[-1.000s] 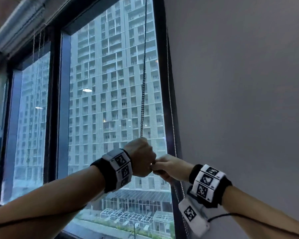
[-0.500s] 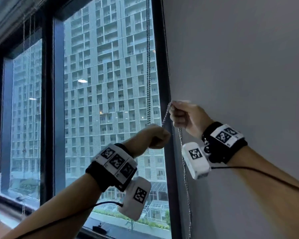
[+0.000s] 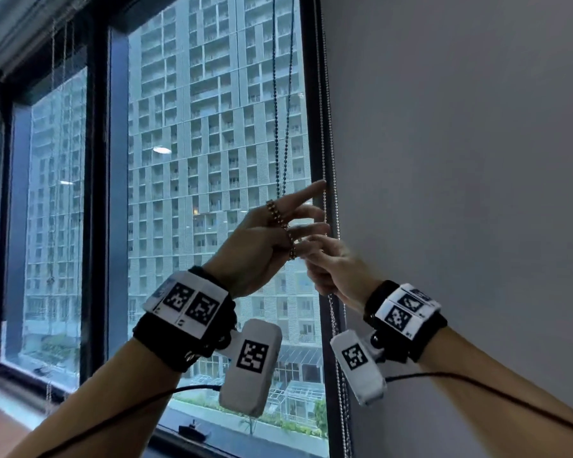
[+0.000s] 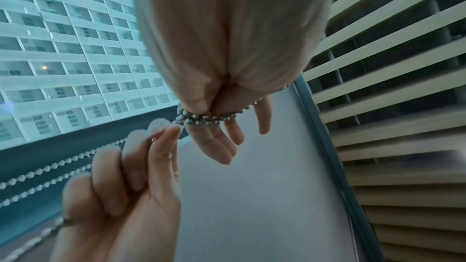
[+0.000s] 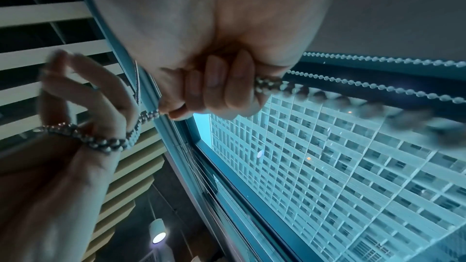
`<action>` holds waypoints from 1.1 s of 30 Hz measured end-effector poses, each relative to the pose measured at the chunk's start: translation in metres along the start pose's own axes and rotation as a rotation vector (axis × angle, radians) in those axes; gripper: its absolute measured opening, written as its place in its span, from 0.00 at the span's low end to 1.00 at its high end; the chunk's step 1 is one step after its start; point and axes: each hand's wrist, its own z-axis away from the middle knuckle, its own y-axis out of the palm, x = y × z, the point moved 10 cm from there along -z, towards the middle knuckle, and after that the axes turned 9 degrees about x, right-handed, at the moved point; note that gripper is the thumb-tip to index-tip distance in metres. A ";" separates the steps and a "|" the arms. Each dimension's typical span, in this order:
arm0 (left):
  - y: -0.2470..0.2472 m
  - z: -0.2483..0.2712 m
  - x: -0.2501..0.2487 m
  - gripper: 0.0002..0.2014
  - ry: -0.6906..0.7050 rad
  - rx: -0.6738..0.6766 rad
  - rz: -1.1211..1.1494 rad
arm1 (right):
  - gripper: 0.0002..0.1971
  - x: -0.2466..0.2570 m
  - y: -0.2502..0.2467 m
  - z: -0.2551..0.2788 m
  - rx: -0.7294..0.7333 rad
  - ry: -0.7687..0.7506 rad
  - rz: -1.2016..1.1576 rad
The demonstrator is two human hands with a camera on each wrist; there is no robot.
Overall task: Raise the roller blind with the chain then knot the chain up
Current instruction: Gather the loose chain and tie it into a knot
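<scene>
Tall apartment blocks fill the window (image 3: pixel 212 160) in the head view, with a grey wall (image 3: pixel 460 160) to the right of its dark frame (image 3: pixel 315 127). Two runs of the bead chain (image 3: pixel 328 110) hang down along that frame. The left hand (image 3: pixel 262 239) is raised in front of the glass with its fingers spread and straight, the forefinger pointing up toward the frame, and a doubled length of chain lies wrapped across the fingers. The right hand (image 3: pixel 331 269) sits just right of it and slightly lower, fingers curled round the chain, its fingertips touching the left hand's lower fingers. More chain drops below the right hand along the frame. Both wrists carry black bands with printed markers and a white camera block.

From the left wrist, the left hand (image 4: pixel 221 107) shows its fingers extended, with several turns of chain (image 4: pixel 206 118) bunched around their bases. The right hand (image 4: pixel 121 186) is at lower left, its fingers folded and thumb and forefinger pinched together close to the bunched beads. Two bead runs stretch off to the left.

From the right wrist, the right hand (image 5: pixel 216 87) is clenched on the chain (image 5: pixel 269 84), which leaves the fist on both sides: blurred toward the right, and leftward to the left hand (image 5: pixel 83 107), where it loops around the spread fingers. A lit lamp (image 5: pixel 158 230) shows at the bottom.
</scene>
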 end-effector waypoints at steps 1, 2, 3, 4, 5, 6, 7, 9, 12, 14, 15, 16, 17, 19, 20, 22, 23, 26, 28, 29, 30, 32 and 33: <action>-0.004 0.001 -0.002 0.34 -0.002 -0.020 -0.045 | 0.12 0.000 0.000 0.002 0.014 -0.001 -0.006; -0.007 0.001 -0.003 0.34 -0.008 -0.035 -0.090 | 0.11 -0.001 -0.001 0.004 0.018 0.004 -0.002; -0.010 0.001 -0.003 0.35 -0.018 -0.049 -0.136 | 0.12 0.001 -0.002 0.006 0.020 0.010 -0.001; -0.013 0.001 -0.003 0.36 -0.026 -0.060 -0.172 | 0.12 0.003 -0.003 0.007 0.020 0.013 0.003; -0.017 -0.001 -0.003 0.37 -0.038 -0.076 -0.210 | 0.12 0.007 -0.004 0.008 0.022 0.013 -0.002; -0.021 -0.002 -0.003 0.37 -0.049 -0.101 -0.254 | 0.13 0.010 -0.004 0.009 0.023 0.017 -0.003; -0.024 -0.003 -0.005 0.36 -0.061 -0.129 -0.330 | 0.13 0.014 -0.004 0.010 0.026 0.020 0.005; -0.030 -0.006 -0.011 0.35 -0.067 -0.184 -0.592 | 0.13 0.022 -0.003 0.012 0.030 0.018 0.050; -0.029 -0.008 -0.015 0.30 -0.076 -0.212 -0.991 | 0.14 0.035 0.000 0.016 0.053 0.006 0.167; -0.030 -0.007 -0.012 0.28 -0.108 -0.237 -1.129 | 0.14 0.042 0.007 0.018 0.088 -0.009 0.291; -0.031 -0.008 -0.011 0.28 -0.121 -0.238 -1.159 | 0.14 0.046 0.012 0.019 0.104 -0.020 0.345; -0.031 -0.010 -0.010 0.28 -0.130 -0.233 -1.170 | 0.14 0.049 0.015 0.021 0.116 -0.030 0.386; -0.031 -0.012 -0.010 0.27 -0.139 -0.229 -1.179 | 0.14 0.051 0.018 0.022 0.126 -0.036 0.418; -0.030 -0.017 -0.011 0.24 -0.163 -0.225 -1.216 | 0.15 0.054 0.019 0.022 0.142 -0.035 0.502; -0.032 -0.018 -0.011 0.25 -0.169 -0.228 -1.209 | 0.16 0.052 0.018 0.022 0.148 -0.021 0.573; -0.032 -0.018 -0.009 0.28 -0.165 -0.212 -1.103 | 0.17 0.045 0.015 0.021 0.163 0.031 0.756; -0.031 -0.017 -0.008 0.30 -0.160 -0.202 -1.030 | 0.17 0.038 0.014 0.020 0.163 0.061 0.824; -0.029 -0.020 -0.005 0.31 -0.173 -0.166 -0.975 | 0.17 0.023 0.014 0.018 0.144 0.104 0.872; -0.026 -0.024 -0.003 0.31 -0.192 -0.150 -1.130 | 0.16 0.017 0.018 0.016 0.161 0.120 0.837; -0.025 -0.025 -0.001 0.31 -0.195 -0.145 -1.200 | 0.16 0.016 0.021 0.015 0.175 0.119 0.821; -0.025 -0.025 0.003 0.30 -0.203 -0.140 -1.233 | 0.16 0.016 0.023 0.015 0.185 0.109 0.812; -0.028 -0.023 0.008 0.29 -0.207 -0.154 -1.245 | 0.16 0.018 0.027 0.014 0.195 0.078 0.814; -0.030 -0.022 0.009 0.28 -0.196 -0.168 -1.244 | 0.16 0.019 0.029 0.015 0.195 0.059 0.812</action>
